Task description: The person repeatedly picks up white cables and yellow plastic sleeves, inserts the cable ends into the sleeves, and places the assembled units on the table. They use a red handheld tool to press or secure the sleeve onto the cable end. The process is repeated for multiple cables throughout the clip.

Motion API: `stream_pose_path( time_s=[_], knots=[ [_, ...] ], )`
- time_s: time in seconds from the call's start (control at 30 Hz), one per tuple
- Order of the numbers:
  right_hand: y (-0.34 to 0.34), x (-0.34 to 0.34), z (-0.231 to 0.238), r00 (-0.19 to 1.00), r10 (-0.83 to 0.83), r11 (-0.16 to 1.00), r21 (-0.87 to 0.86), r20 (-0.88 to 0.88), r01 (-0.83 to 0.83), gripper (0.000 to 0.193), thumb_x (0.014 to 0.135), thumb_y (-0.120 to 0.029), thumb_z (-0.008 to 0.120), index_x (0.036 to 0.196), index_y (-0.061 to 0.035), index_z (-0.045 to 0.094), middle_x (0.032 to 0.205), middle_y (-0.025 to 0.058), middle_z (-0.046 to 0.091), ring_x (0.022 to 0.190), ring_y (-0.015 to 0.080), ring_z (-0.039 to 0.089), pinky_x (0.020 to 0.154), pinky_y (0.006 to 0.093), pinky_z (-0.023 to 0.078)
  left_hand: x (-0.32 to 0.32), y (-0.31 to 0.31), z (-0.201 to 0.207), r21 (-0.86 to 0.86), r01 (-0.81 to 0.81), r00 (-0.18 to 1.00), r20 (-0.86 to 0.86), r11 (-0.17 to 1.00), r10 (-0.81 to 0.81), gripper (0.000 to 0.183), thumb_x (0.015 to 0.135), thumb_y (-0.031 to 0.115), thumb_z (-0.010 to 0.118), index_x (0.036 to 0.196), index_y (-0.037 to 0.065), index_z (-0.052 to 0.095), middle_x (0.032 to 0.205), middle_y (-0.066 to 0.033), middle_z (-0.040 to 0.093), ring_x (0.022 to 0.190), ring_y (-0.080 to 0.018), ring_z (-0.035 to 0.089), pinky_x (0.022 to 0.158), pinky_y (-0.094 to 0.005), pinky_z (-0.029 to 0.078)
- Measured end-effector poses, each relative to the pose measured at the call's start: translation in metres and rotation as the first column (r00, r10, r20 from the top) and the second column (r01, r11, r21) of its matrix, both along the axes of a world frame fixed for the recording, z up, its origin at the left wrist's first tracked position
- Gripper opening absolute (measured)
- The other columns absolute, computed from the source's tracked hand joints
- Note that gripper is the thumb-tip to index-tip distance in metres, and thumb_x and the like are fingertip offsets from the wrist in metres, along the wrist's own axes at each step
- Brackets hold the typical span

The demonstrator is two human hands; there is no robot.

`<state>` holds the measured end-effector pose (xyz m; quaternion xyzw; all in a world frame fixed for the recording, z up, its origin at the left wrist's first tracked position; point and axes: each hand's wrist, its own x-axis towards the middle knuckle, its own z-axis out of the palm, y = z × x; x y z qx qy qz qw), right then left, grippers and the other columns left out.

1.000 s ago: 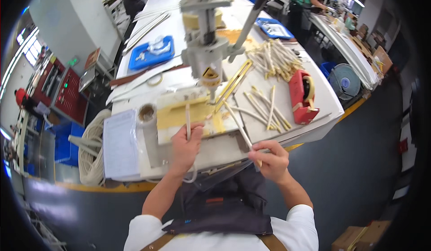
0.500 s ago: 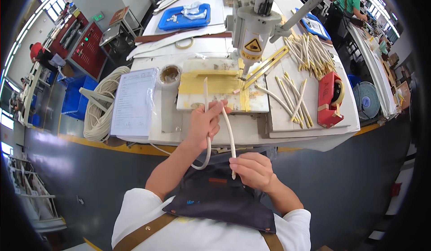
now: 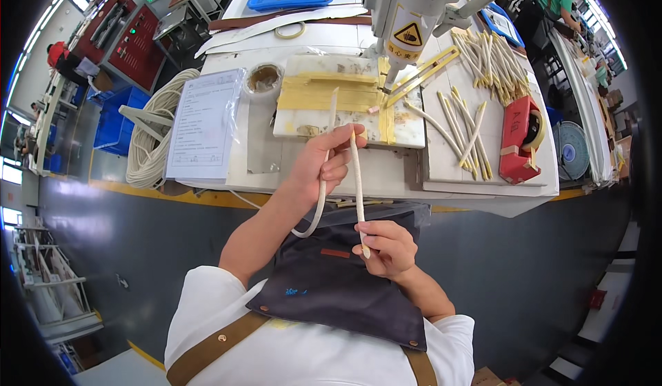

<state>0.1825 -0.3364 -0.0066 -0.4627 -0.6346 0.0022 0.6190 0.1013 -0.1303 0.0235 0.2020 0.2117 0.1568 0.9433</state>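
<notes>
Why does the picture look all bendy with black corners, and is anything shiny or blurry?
In the head view, the wide fisheye lens curves the yellow floor line and leaves black corners; in the head view, pale glare shows on the dark floor at left; in the head view, the short white cord looks fairly sharp.

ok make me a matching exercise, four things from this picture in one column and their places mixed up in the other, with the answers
Things
1. short cord piece
2. cord coil
3. tape dispenser
4. printed sheet

Places
A. near the right edge of the bench
B. between the left hand and the right hand
C. flat on the bench's left side
D. beyond the bench's left edge

Pairs: 1-B, 2-D, 3-A, 4-C
</notes>
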Motion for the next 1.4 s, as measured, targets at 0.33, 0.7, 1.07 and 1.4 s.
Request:
stream_pose_path(
  time_s=[0.33,0.7,1.07,1.4],
  knots=[
    [-0.010,0.021,-0.001,0.934,-0.353,0.936,0.020,0.059,0.352,0.031,0.077,0.004,0.083,0.099,-0.0057,0.064,0.101,0.0151,0.072,0.079,0.0228,0.074,0.069,0.0303,0.062,-0.003,-0.002,0.020,0.390,0.031,0.964,-0.256,0.920,0.076,0.033,0.107,0.027,0.056,0.121,-0.002,0.061,0.099,-0.0074,0.068,0.040,-0.0012,0.033,0.033,-0.0172,0.029],
    [-0.026,0.189,0.018,0.403,-0.915,0.403,-0.062,-0.010,0.913,0.015,0.084,0.004,0.074,0.094,-0.0001,0.065,0.096,0.0093,0.067,0.085,0.0194,0.068,0.072,0.0288,0.057,-0.035,-0.007,0.006,0.584,-0.175,0.931,-0.164,0.793,0.327,0.041,0.109,0.032,0.040,0.121,-0.001,0.061,0.072,0.0016,0.047,0.045,-0.0030,0.035,0.037,-0.0195,0.030],
    [0.019,0.129,0.055,0.745,-0.635,0.672,-0.330,0.204,0.663,0.026,0.084,-0.006,0.075,0.109,-0.0025,0.072,0.114,0.0128,0.069,0.100,0.0254,0.066,0.087,0.0382,0.052,-0.051,-0.020,0.016,0.753,0.155,0.945,-0.301,0.640,0.126,0.024,0.104,0.013,0.060,0.121,-0.003,0.067,0.093,-0.0069,0.074,0.058,-0.0032,0.052,0.052,-0.0188,0.044],
    [0.077,0.066,0.044,0.900,0.136,0.659,-0.640,-0.415,-0.395,0.021,0.083,-0.006,0.081,0.102,0.0008,0.074,0.081,0.0037,0.071,0.076,0.0082,0.068,0.071,0.0251,0.056,-0.085,-0.020,0.015,0.758,0.382,0.865,-0.494,0.529,0.083,0.021,0.099,0.012,0.067,0.115,-0.002,0.073,0.088,-0.0038,0.075,0.057,-0.0027,0.051,0.052,-0.0186,0.041]
  ],
)
